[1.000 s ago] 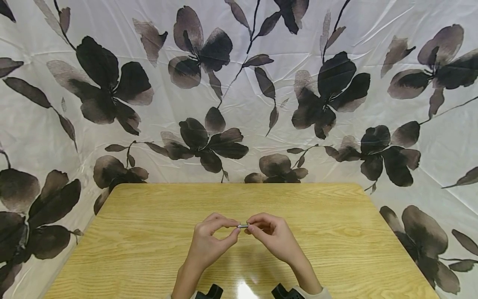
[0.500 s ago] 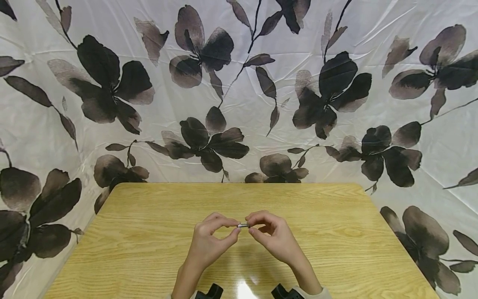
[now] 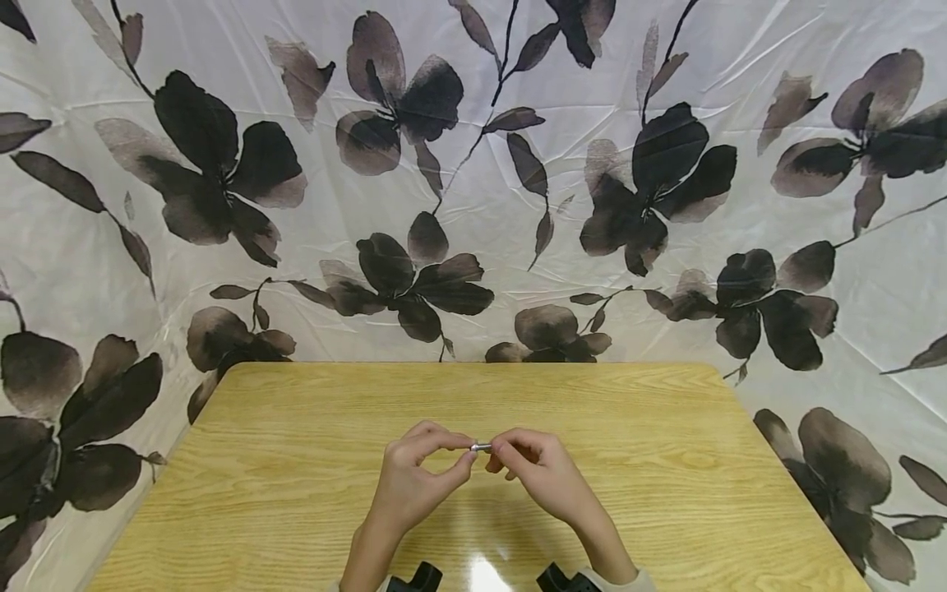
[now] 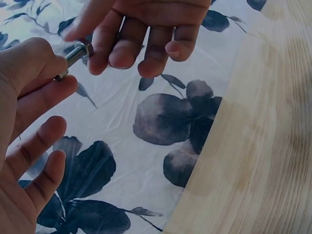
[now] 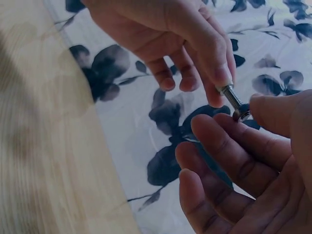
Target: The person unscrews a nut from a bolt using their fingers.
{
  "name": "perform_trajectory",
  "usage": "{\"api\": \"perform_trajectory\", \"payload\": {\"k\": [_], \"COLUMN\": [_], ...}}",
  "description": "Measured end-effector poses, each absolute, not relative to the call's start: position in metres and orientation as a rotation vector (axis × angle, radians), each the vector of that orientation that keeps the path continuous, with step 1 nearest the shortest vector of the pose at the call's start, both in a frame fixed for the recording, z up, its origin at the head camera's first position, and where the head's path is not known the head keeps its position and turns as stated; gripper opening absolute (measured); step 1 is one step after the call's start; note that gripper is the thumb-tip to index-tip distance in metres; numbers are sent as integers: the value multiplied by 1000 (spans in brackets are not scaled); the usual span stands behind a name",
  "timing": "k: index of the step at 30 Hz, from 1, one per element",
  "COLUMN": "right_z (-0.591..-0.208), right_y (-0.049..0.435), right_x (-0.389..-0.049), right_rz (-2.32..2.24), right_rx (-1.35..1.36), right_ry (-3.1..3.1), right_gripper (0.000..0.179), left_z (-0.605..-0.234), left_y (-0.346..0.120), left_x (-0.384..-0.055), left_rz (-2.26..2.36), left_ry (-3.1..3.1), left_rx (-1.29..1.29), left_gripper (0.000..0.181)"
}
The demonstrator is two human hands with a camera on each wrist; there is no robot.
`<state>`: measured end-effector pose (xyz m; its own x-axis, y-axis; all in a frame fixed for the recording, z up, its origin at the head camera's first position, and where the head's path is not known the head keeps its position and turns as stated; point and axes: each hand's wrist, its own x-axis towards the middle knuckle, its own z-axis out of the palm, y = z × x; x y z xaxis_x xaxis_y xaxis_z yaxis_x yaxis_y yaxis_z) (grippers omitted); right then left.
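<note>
Over the table's middle, a small silver threaded bolt (image 4: 75, 55) is held nearly level between both hands. My left hand (image 3: 410, 477) pinches its left end between thumb and index finger; the fingertips partly cover that end. At the other end sits a wider metal nut (image 5: 242, 113), which my right hand (image 3: 546, 473) pinches between thumb and index fingertip. A stretch of bare thread (image 5: 233, 99) shows between the two hands. The remaining fingers of the right hand are loosely bent below, touching nothing, and those of the left are spread apart from the bolt.
The light wood-grain table (image 3: 296, 427) lies beneath both hands. Behind it and at its sides hangs a white cloth (image 3: 518, 230) printed with dark flowers. Black wrist devices (image 3: 417, 577) show at the near edge.
The right thumb and index finger parted at the bolt's right end half a second ago and now grip the nut, the fingers rolled back under the thumb. The left hand has stayed still.
</note>
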<state>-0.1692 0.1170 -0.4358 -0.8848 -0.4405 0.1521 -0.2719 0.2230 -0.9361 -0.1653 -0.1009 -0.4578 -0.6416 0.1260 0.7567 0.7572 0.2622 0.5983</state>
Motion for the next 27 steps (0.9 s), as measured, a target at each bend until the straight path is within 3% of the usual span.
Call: {"api": "perform_trajectory", "payload": {"k": [20,27], "right_z": [-434,-433], "right_y": [114,114], "right_x": [-166,-165], "right_rz": [-1881,-1903], "right_rx": [-799,-866], "right_ry": [2357,2328], "right_gripper": [20,26], "left_z": [-455,-455], "left_y": [-103,-103], "left_x": [-164,-164], "left_rz": [-1382,-1360], "left_ry": [-1955,-1914], "left_rx": [-793,-819], "left_gripper": [26,28]}}
